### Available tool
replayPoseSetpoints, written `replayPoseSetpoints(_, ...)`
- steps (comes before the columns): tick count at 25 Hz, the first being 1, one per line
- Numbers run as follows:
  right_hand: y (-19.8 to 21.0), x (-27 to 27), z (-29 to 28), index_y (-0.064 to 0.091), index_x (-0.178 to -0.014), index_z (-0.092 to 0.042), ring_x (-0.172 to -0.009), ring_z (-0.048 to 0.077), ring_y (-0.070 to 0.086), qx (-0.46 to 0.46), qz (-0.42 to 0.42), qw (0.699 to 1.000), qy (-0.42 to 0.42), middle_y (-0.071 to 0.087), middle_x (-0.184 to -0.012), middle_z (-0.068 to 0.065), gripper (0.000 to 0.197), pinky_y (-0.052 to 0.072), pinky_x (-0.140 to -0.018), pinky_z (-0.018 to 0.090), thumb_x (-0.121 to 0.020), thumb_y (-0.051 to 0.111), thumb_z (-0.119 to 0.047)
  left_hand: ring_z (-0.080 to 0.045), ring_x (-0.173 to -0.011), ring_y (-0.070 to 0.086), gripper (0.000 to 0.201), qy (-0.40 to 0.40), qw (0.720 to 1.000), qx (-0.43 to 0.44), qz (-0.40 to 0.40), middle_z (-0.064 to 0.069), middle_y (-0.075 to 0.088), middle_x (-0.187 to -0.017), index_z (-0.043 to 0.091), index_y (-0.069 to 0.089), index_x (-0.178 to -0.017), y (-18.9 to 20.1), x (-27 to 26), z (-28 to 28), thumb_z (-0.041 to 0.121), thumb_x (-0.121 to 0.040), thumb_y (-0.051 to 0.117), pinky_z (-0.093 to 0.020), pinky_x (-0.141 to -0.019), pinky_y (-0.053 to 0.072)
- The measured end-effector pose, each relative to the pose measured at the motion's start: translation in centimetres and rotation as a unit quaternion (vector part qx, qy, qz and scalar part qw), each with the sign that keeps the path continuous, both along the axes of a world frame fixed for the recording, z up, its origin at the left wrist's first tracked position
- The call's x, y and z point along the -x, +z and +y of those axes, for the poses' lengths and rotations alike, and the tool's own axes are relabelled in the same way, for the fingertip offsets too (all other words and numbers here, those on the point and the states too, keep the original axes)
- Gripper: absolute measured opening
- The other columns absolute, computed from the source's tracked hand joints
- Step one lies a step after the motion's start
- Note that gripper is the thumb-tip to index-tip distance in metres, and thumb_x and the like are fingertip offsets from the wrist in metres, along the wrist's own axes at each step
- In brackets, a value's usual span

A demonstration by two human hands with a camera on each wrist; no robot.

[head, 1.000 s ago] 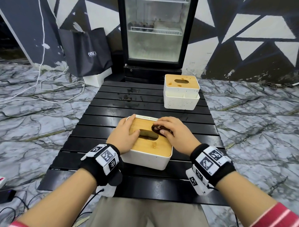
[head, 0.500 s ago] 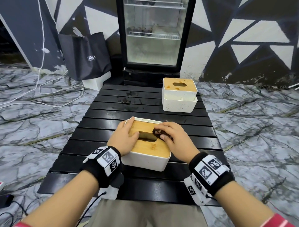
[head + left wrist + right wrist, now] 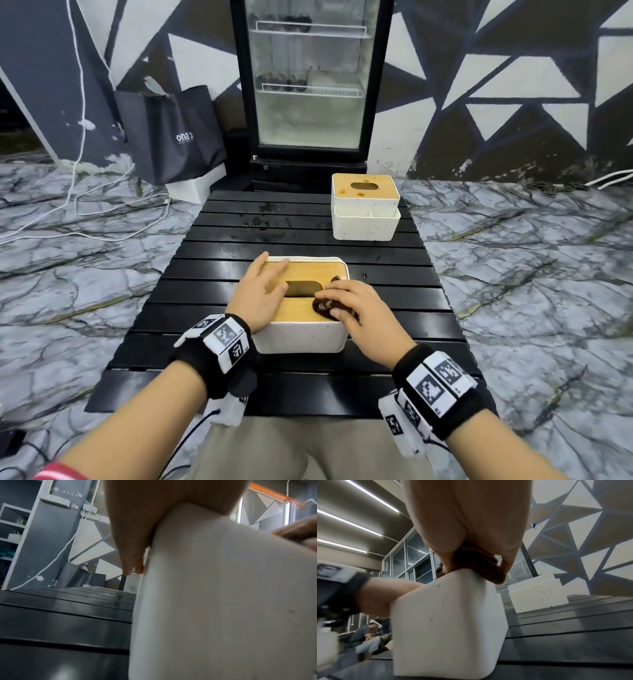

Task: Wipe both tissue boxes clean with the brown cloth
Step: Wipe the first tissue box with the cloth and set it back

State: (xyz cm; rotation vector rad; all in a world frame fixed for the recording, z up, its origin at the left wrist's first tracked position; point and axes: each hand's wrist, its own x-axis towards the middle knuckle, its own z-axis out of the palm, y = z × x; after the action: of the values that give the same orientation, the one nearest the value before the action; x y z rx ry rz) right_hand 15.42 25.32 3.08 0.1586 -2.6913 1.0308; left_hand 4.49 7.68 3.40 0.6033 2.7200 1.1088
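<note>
A white tissue box [image 3: 301,337] with a wooden lid sits in the middle of the black slatted table [image 3: 205,246]. My left hand [image 3: 262,291] lies flat on the lid's left side, fingers straight, steadying the white box [image 3: 223,601]. My right hand [image 3: 352,308] grips the bunched brown cloth [image 3: 323,306] and presses it on the lid's near right corner; the cloth [image 3: 479,566] sits between thumb and fingers on the near box [image 3: 447,622]. A second tissue box [image 3: 364,209] with a stained wooden lid stands at the far right, and this far box [image 3: 537,593] is untouched.
A glass-door fridge [image 3: 308,85] stands behind the table, and a dark bag [image 3: 171,133] leans beside it. White cables [image 3: 85,205] trail over the marble floor on the left. Another person [image 3: 366,632] sits in the background.
My right hand has dragged the cloth from beside the lid's slot toward the near right corner. The left hand's fingers have spread flatter on the lid. My head has tilted up slightly.
</note>
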Motion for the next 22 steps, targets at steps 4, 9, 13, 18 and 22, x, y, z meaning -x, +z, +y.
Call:
replayPoseSetpoints(4, 0.6, 1.2, 1.9, 0.060, -0.116, -0.027, -0.120, 0.009, 0.036, -0.009, -0.010, 0.999, -0.047, 0.052, -0.126, -0.007, 0.033, 0.018, -0.102, 0.015, -0.089, 0.053, -0.009, -0.024, -0.136, 0.026, 0.058, 0.003, 0.995, 0.093, 0.020, 0.000, 0.019, -0.152, 0.037, 0.035, -0.142, 0.0, -2.7, -0.8, 0.059, -0.089, 0.041, -0.037, -0.114, 0.023)
replayPoseSetpoints(9, 1.3, 1.8, 3.1, 0.062, -0.113, -0.026, -0.116, 0.007, 0.038, 0.021, -0.023, 0.999, -0.044, 0.054, -0.122, -0.008, 0.034, 0.023, -0.104, 0.020, -0.088, 0.054, -0.005, -0.019, -0.145, -0.003, 0.094, -0.068, 0.968, 0.209, 0.117, 0.010, 0.005, -0.157, 0.044, 0.021, -0.143, 0.4, -5.3, -0.9, 0.084, -0.060, 0.002, -0.051, -0.116, 0.005)
replayPoseSetpoints(13, 2.1, 1.1, 3.7, 0.061, -0.109, -0.030, -0.114, 0.010, 0.048, 0.139, 0.042, 0.985, -0.096, 0.056, -0.114, -0.011, 0.037, 0.032, -0.099, 0.020, -0.088, 0.052, -0.001, -0.014, -0.144, -0.017, 0.089, -0.206, 0.946, 0.194, 0.156, 0.028, 0.009, -0.153, 0.060, 0.012, -0.138, -0.2, -5.4, -0.3, 0.094, -0.056, 0.004, -0.063, -0.108, -0.006)
replayPoseSetpoints(18, 1.8, -0.7, 3.8, 0.059, -0.107, -0.032, -0.110, 0.008, 0.053, 0.247, 0.073, 0.956, -0.138, 0.059, -0.114, -0.007, 0.037, 0.041, -0.096, 0.020, -0.088, 0.052, 0.000, -0.020, -0.146, -0.006, 0.070, -0.203, 0.953, 0.169, 0.147, 0.027, 0.038, -0.140, 0.062, 0.024, -0.133, -0.9, -5.1, 0.1, 0.085, -0.067, 0.024, -0.065, -0.106, -0.002)
replayPoseSetpoints(22, 0.6, -1.5, 3.6, 0.058, -0.104, -0.039, -0.111, 0.008, 0.053, 0.264, 0.083, 0.950, -0.142, 0.060, -0.115, -0.006, 0.041, 0.042, -0.099, 0.029, -0.089, 0.052, -0.002, -0.019, -0.146, 0.006, 0.055, -0.178, 0.974, 0.088, 0.113, 0.033, 0.044, -0.125, 0.066, 0.038, -0.122, -1.0, -4.6, 0.1, 0.079, -0.070, 0.033, -0.060, -0.111, 0.006)
